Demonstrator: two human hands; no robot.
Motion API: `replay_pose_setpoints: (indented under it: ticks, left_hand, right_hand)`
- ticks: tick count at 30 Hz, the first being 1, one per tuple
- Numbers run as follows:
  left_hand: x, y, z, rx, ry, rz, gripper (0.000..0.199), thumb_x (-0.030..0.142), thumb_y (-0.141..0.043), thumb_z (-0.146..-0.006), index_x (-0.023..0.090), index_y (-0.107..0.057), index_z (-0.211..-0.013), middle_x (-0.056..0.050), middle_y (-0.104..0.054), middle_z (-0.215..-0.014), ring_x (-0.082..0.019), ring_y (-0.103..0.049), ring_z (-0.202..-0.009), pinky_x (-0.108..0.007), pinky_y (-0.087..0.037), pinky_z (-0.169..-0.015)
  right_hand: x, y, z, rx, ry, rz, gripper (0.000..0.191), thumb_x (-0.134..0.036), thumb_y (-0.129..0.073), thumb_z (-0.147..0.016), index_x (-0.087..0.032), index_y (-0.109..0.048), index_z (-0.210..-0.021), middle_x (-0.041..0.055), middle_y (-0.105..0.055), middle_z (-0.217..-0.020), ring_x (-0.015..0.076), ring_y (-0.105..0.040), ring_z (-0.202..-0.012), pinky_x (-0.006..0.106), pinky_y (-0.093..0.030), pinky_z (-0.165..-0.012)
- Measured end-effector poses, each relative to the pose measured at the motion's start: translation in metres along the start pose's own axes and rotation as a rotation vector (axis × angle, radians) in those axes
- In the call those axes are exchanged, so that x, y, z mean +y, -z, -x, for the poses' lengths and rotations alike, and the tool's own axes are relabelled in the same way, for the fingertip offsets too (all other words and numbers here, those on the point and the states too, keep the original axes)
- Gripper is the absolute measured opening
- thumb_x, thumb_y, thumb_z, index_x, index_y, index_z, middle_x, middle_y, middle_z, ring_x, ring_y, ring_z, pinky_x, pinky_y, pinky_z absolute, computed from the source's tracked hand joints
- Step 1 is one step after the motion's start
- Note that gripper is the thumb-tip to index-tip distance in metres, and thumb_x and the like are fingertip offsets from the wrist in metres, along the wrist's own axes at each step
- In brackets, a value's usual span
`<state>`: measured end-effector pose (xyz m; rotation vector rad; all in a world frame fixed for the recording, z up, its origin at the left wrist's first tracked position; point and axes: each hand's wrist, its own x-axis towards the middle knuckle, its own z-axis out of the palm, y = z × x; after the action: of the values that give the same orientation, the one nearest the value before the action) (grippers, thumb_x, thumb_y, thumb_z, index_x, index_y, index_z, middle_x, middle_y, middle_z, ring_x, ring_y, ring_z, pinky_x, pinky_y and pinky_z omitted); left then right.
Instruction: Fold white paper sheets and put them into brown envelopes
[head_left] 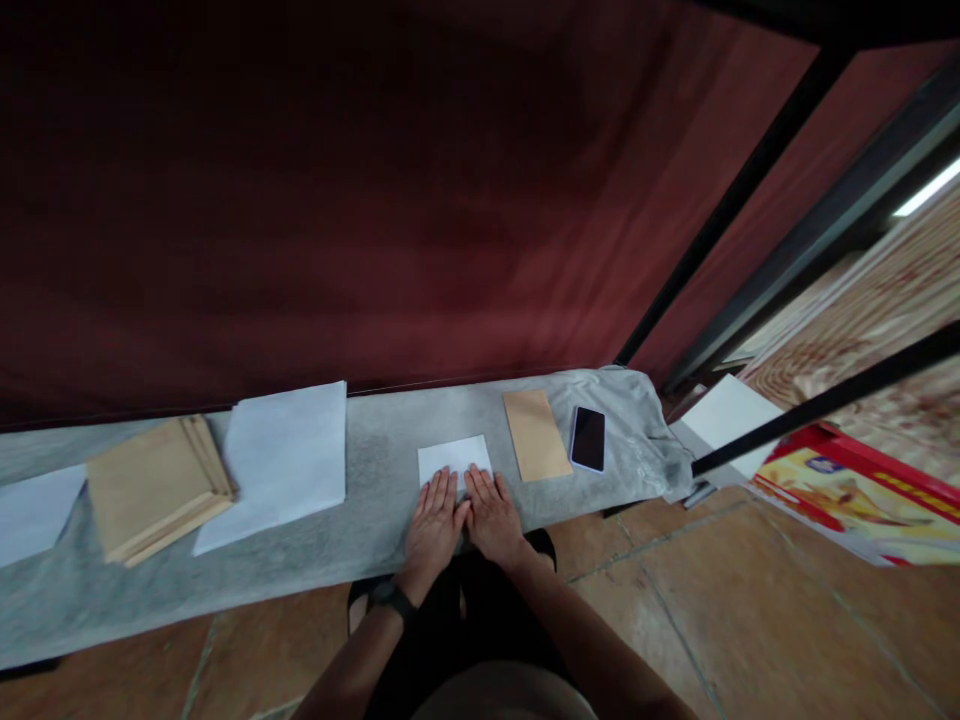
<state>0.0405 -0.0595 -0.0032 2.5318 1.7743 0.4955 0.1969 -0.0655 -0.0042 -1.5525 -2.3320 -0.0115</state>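
Note:
A small white sheet of paper [452, 455], perhaps folded, lies on the grey cloth-covered table in front of me. My left hand [435, 520] rests flat on its near edge, fingers stretched out. Beside it my right hand [493, 515] presses flat on the same paper, fingers extended, and the two thumbs nearly touch. Part of the paper is hidden beneath the fingers. Just right of the paper is a brown envelope [537, 436], lying flat and apart from my hands.
A phone [588, 438] lies right of the envelope. Further left are white paper sheets [289, 455], a stack of brown envelopes [154, 485] and more white paper [37, 512]. The grey cloth [382, 430] covers the narrow table. A red-and-yellow box [855, 495] stands at right, near black poles [739, 195].

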Motion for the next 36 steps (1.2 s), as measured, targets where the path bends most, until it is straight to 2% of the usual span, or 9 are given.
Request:
replay_pose_setpoints:
  ticks: [3, 9, 15, 18, 22, 26, 31, 36]
  left_hand:
    - [-0.004, 0.0, 0.005, -0.004, -0.013, -0.018, 0.065, 0.045, -0.033, -0.102, 0.005, -0.037, -0.153, -0.02, -0.04, -0.159, -0.028, -0.032, -0.151, -0.049, -0.033, -0.121]
    - [-0.014, 0.01, 0.012, 0.017, 0.011, -0.042, 0.075, 0.053, -0.039, -0.099, 0.003, -0.032, -0.155, -0.024, -0.036, -0.159, -0.031, -0.029, -0.152, -0.052, -0.031, -0.122]
    - [-0.013, 0.015, 0.011, -0.026, 0.015, -0.011, 0.072, 0.053, -0.044, -0.097, 0.006, -0.039, -0.152, -0.025, -0.033, -0.161, -0.036, -0.028, -0.151, -0.055, -0.032, -0.121]
    - [-0.013, 0.017, 0.01, -0.054, 0.008, -0.003, 0.063, 0.045, -0.049, -0.096, 0.012, -0.046, -0.15, -0.022, -0.031, -0.162, -0.036, -0.028, -0.151, -0.057, -0.033, -0.12]
    - [-0.015, 0.018, 0.01, -0.082, -0.023, -0.04, 0.059, 0.036, -0.052, -0.094, 0.008, -0.05, -0.145, -0.025, -0.034, -0.161, -0.037, -0.028, -0.151, -0.056, -0.034, -0.12]
    - [-0.017, 0.018, 0.012, -0.072, -0.047, -0.054, 0.059, 0.04, -0.048, -0.096, 0.009, -0.047, -0.147, -0.025, -0.034, -0.161, -0.037, -0.029, -0.151, -0.056, -0.034, -0.119]
    - [-0.017, 0.016, 0.012, -0.06, -0.033, -0.061, 0.059, 0.037, -0.043, -0.098, 0.01, -0.042, -0.151, -0.024, -0.034, -0.161, -0.035, -0.028, -0.152, -0.056, -0.031, -0.12]
    - [-0.009, 0.012, -0.011, -0.092, -0.037, -0.017, 0.06, 0.031, -0.032, -0.1, 0.005, -0.036, -0.154, -0.021, -0.036, -0.161, -0.028, -0.027, -0.153, -0.051, -0.024, -0.125]
  right_hand:
    - [0.002, -0.003, 0.002, 0.022, -0.012, 0.007, 0.058, -0.034, -0.041, -0.105, -0.011, -0.033, -0.157, 0.0109, -0.037, -0.162, 0.0236, -0.033, -0.15, 0.045, -0.022, -0.124]
    - [0.008, -0.002, 0.007, 0.087, -0.131, -0.044, 0.056, -0.035, -0.041, -0.106, -0.011, -0.036, -0.156, 0.0142, -0.041, -0.158, 0.0272, -0.038, -0.147, 0.047, -0.026, -0.121]
    - [0.005, 0.011, -0.001, 0.066, -0.213, -0.175, 0.055, -0.032, -0.044, -0.105, -0.013, -0.038, -0.156, 0.0172, -0.043, -0.156, 0.0323, -0.038, -0.147, 0.056, -0.028, -0.12]
    - [-0.007, 0.01, -0.02, 0.038, -0.142, -0.225, 0.055, -0.031, -0.045, -0.104, -0.014, -0.038, -0.155, 0.0159, -0.041, -0.158, 0.0304, -0.037, -0.147, 0.056, -0.027, -0.121]
    - [-0.014, 0.001, -0.041, -0.037, 0.001, -0.242, 0.048, -0.031, -0.04, -0.106, -0.014, -0.046, -0.15, 0.0134, -0.044, -0.156, 0.0259, -0.037, -0.148, 0.051, -0.027, -0.123]
    - [0.001, -0.005, -0.039, 0.002, -0.016, -0.179, 0.051, -0.031, -0.043, -0.105, -0.011, -0.042, -0.153, 0.0163, -0.041, -0.157, 0.0263, -0.035, -0.149, 0.051, -0.028, -0.121]
    - [0.018, -0.006, -0.03, 0.059, -0.045, -0.137, 0.055, -0.032, -0.045, -0.104, -0.014, -0.036, -0.156, 0.0161, -0.04, -0.159, 0.0272, -0.036, -0.148, 0.052, -0.03, -0.12]
    - [0.017, -0.008, -0.031, 0.045, -0.044, -0.119, 0.055, -0.029, -0.042, -0.104, -0.011, -0.036, -0.156, 0.0176, -0.04, -0.158, 0.0281, -0.035, -0.149, 0.052, -0.028, -0.12]
